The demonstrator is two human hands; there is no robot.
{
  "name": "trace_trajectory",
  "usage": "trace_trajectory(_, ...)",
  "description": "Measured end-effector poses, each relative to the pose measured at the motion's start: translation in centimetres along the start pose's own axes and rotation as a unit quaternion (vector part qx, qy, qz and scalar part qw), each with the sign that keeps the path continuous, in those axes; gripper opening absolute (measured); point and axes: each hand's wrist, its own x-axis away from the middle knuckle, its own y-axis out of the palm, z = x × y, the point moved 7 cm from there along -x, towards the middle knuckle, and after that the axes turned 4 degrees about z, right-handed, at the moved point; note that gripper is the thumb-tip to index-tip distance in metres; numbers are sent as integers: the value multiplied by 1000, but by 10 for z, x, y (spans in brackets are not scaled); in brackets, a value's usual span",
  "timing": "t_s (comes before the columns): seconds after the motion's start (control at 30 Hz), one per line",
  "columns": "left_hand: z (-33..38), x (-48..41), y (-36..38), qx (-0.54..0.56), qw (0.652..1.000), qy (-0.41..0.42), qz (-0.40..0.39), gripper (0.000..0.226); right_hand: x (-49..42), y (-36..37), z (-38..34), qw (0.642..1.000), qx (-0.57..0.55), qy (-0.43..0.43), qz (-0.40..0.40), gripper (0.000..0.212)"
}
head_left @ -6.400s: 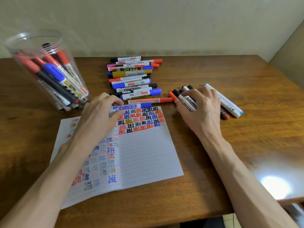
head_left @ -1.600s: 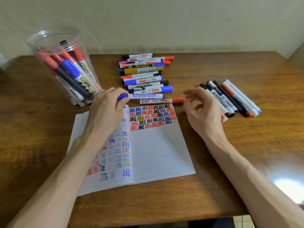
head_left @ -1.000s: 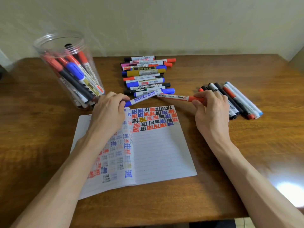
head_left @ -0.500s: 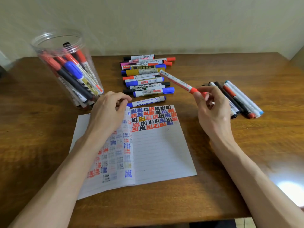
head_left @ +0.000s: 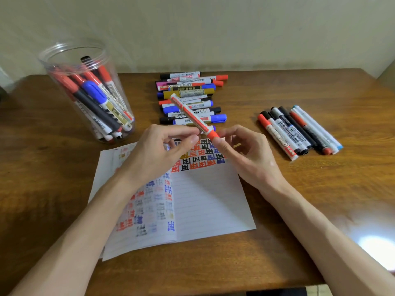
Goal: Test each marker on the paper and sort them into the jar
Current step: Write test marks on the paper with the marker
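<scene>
Uncapping the red marker point(head_left: 198, 122), held above the paper point(head_left: 209, 199): your left hand point(head_left: 158, 154) pinches the barrel point(head_left: 186, 110), your right hand point(head_left: 245, 154) pinches the cap point(head_left: 212, 135). Pull the 2 hands straight apart, without twisting. The jar point(head_left: 53, 67) stands far left.

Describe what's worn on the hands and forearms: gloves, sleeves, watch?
Nothing worn shows. The left hand and right hand are ungloved, no ring or watch is visible, and both forearms are uncovered, with no sleeve down to the frame's edge.
</scene>
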Motion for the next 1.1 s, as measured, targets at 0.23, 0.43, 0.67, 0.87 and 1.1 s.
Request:
trace_trajectory(0.23,5,3,13,-1,998,27,-54,43,6,14,1,994,-69,41,-73,12)
trace_trajectory(0.43,6,4,5,-66,995,74,10,40,8,14,-8,989,-106,66,-78,20)
trace_trajectory(0.67,8,4,11,-60,996,64,-7,49,5,1,-12,991,-124,49,-26,47)
trace_trajectory(0.87,5,4,11,-17,999,32,-27,39,5,-6,-22,993,-117,-6,-30,30)
trace_trajectory(1.1,-6,2,-7,-3,998,4,-61,34,-3,-39,-19,986,-162,-1,47,28)
